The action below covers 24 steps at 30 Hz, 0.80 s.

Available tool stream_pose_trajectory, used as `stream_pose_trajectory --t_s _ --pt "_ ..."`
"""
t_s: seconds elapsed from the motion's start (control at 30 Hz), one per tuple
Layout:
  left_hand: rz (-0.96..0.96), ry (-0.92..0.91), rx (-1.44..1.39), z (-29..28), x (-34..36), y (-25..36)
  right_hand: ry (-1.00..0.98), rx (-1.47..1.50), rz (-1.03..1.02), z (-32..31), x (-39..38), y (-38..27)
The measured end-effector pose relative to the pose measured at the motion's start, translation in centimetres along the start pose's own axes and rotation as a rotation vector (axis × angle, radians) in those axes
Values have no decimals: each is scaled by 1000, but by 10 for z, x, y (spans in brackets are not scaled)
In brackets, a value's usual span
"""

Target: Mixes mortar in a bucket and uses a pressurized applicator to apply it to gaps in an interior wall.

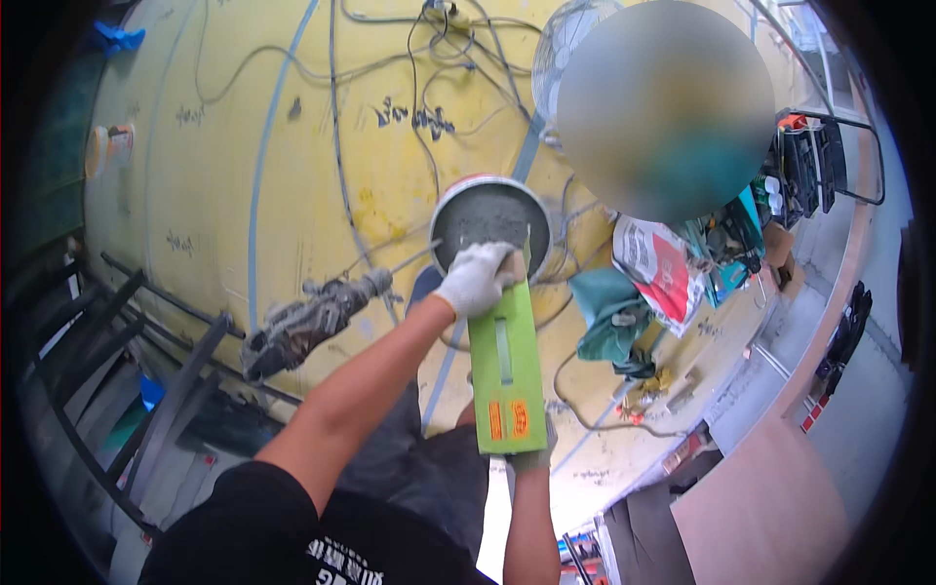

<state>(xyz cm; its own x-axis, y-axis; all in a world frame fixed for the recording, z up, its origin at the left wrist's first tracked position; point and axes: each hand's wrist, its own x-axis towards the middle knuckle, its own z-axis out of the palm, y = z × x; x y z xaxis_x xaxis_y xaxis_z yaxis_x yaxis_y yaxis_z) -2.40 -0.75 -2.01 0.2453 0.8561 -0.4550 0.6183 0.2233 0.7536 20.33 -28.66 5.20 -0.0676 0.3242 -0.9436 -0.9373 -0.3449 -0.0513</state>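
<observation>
A long, flat green piece (505,380) with a narrow slot and two orange stickers is held lengthwise in front of me. My left hand (478,278), in a white glove, is closed on its far left corner. My right hand (546,447), also gloved, grips the near end from below, its fingers mostly hidden. Just past the far end stands a round bucket (439,210) of wet grey mortar (492,216). To the left, a mortar-smeared power drill (317,327) lies with its shaft reaching toward the bucket.
Cables (448,49) run over the yellow floor covering (224,127). A black metal frame (185,390) stands at left. A red and white bag (658,273) and a green cloth bag (604,302) lie at right. A blurred round patch hides the upper right, over part of a fan (551,58).
</observation>
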Motion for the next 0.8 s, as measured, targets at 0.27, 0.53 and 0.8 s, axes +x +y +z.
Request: stream_pose_trajectory --t_s 0.27,0.53,0.8 --pt "-26 42 -137 4 -4 -11 83 -171 -48 16 -26 -6" --pt "-35 59 -199 10 -16 -14 134 -173 -10 54 -35 -24" --pt "-42 89 -233 15 3 -33 164 -168 27 70 -21 -31"
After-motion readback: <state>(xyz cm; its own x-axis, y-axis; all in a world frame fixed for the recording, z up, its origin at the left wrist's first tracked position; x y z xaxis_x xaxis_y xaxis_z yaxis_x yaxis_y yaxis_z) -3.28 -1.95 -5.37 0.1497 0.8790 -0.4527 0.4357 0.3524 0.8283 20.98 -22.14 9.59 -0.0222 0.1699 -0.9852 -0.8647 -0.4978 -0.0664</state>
